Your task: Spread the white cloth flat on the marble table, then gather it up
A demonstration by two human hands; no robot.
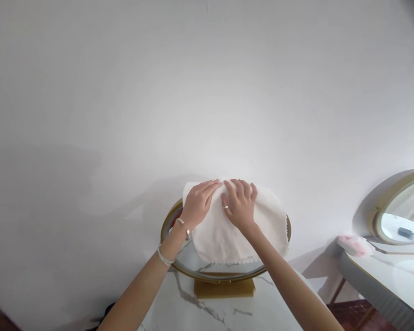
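Note:
A white cloth (221,239) with a zigzag-cut edge hangs over the face of an oval, gold-rimmed mirror (207,276). My left hand (200,202) lies at the cloth's upper edge, its fingers close together and holding the fabric at the top of the mirror. Beside it, my right hand (240,202) presses on the cloth with the fingers bent over the top edge and the thumb in front; a ring shows on it. The fingertips of both hands are partly hidden. Glass stays visible along the mirror's lower left and bottom.
The mirror's gold base (224,289) stands on a white marble-patterned tabletop (179,303), close to a plain pale wall (207,92). To the right, another table (396,271) carries a second gold-rimmed mirror (405,211) and a pink-and-white packet (356,246).

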